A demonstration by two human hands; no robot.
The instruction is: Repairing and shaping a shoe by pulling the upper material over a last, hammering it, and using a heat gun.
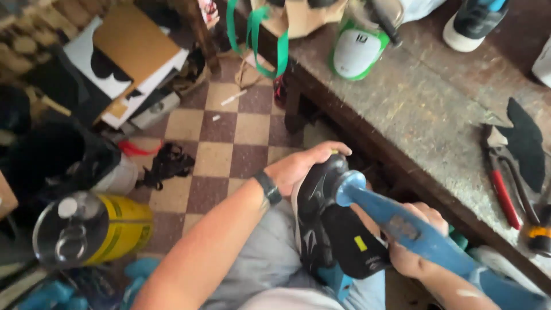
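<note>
A black shoe rests on my lap, toe pointing away from me. My left hand is closed over its toe end and holds it steady. My right hand grips the blue handle of a hammer-like tool. The tool's rounded blue head lies against the top of the shoe near the toe. A dark band sits on my left wrist. The shoe's heel end is partly hidden by my legs.
A worn workbench runs along the right, carrying red-handled pliers, a black cut piece, a white-and-green shoe and a sneaker. On the checkered floor at left are a yellow tin, cardboard sheets and black scraps.
</note>
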